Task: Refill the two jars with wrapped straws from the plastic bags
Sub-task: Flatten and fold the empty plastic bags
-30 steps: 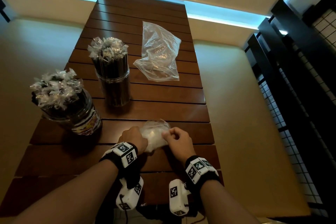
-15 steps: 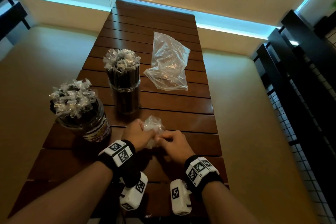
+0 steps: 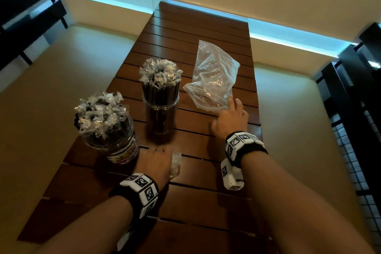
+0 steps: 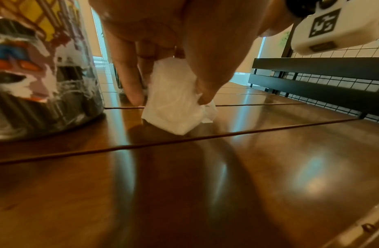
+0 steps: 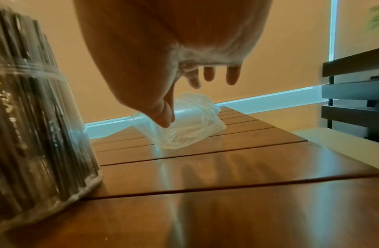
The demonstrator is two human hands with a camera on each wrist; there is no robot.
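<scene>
Two clear jars stand on the slatted wooden table (image 3: 206, 202), both packed with dark wrapped straws: a wide labelled jar (image 3: 107, 130) (image 4: 35, 75) at the left and a taller narrow jar (image 3: 160, 99) (image 5: 31, 117) behind it. My left hand (image 3: 156, 161) (image 4: 163, 50) pinches a crumpled, folded plastic bag (image 3: 176, 164) (image 4: 173, 104) against the table beside the wide jar. My right hand (image 3: 231, 115) (image 5: 173, 58) reaches with fingers spread over the near corner of a flat empty plastic bag (image 3: 214, 80) (image 5: 184, 127); contact is unclear.
The table is narrow, with its edges close on both sides and tan floor beyond. A black metal rack with a wire grid (image 3: 360, 119) stands to the right. Dark furniture (image 3: 24, 16) stands at the far left. Bare slats lie near me.
My right hand has let go of the crumpled bag and moved forward and right to the flat bag. My left hand keeps the crumpled bag, now lower and beside the wide jar.
</scene>
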